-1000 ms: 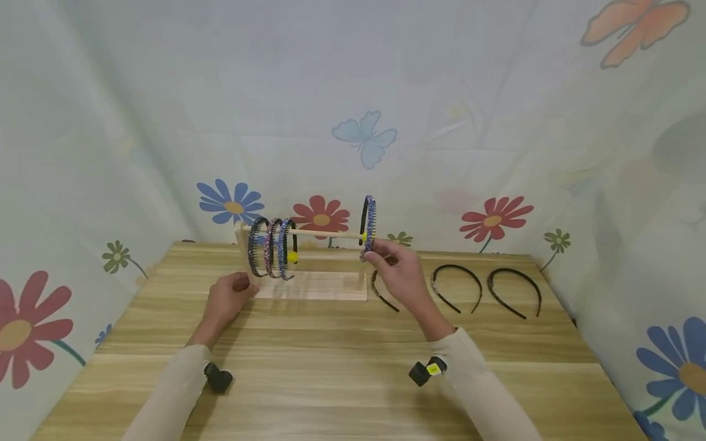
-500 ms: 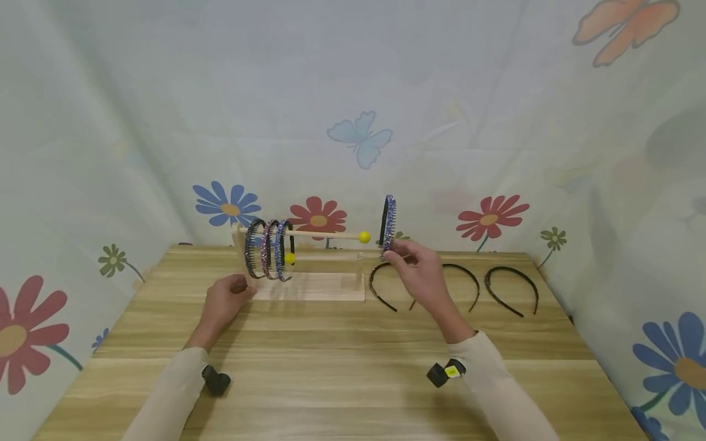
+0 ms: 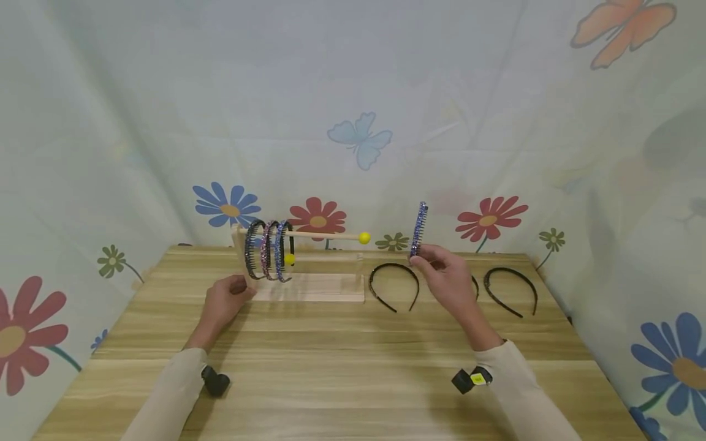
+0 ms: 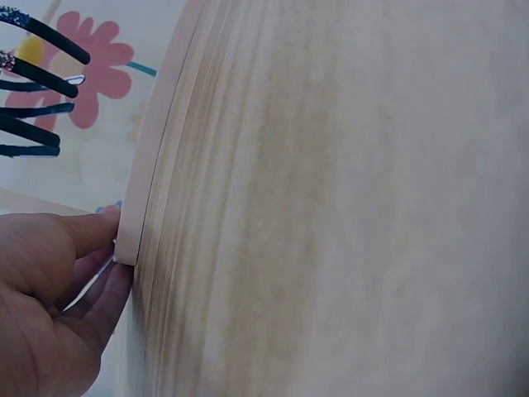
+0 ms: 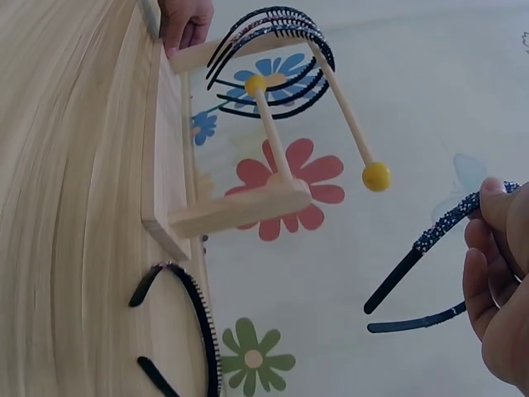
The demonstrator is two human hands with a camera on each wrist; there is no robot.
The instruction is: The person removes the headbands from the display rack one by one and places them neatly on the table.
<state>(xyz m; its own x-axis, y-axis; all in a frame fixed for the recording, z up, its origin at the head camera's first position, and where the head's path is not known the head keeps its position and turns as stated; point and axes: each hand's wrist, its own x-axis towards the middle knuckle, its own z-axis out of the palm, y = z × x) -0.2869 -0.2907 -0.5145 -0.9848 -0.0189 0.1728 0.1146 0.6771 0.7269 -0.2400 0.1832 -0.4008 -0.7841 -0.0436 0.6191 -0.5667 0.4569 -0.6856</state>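
In the head view my right hand (image 3: 448,278) pinches a blue glittery headband (image 3: 419,228), held up in the air to the right of the wooden rack (image 3: 309,288). The right wrist view shows both ends of this headband (image 5: 430,236) pointing away from the hand. My left hand (image 3: 225,300) is at the rack's left front corner; in the left wrist view its thumb and fingers (image 4: 103,302) pinch the end of the base board (image 4: 149,182). Three glittery headbands, black, pink (image 3: 267,251) and blue, hang at the left of the rack's upper rod (image 3: 331,235), which ends in a yellow ball.
On the table (image 3: 331,380), a black headband (image 3: 394,266) lies just right of the rack. Another is mostly hidden behind my right hand, and a third headband (image 3: 512,269) lies farther right. A flowered cloth (image 3: 353,73) rises behind the table.
My right hand has drawn the blue headband off the yellow ball end of the upper rod and carried it to the right, turning it edge-on. The left hand stays at the rack.
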